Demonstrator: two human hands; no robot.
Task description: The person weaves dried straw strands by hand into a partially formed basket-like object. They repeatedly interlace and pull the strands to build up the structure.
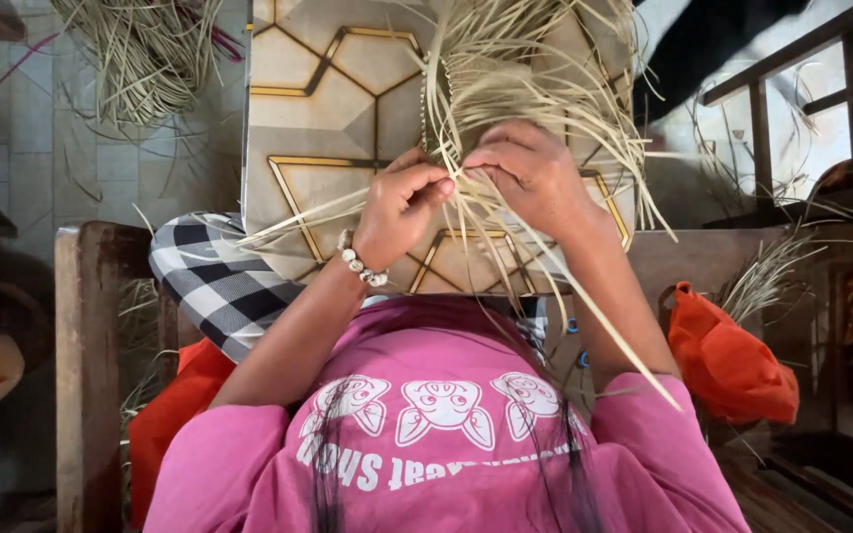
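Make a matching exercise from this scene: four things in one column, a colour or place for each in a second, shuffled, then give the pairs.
Things:
1. bead bracelet
2. checked cloth
3. bag
4. loose straw bundle

Colour or place:
A. orange, at the right of the picture
B. on the wrist of the left hand
C. on the tiled floor, upper left of the picture
D. black and white, beside the patterned board

Pairs: 1-B, 2-D, 3-A, 4-C
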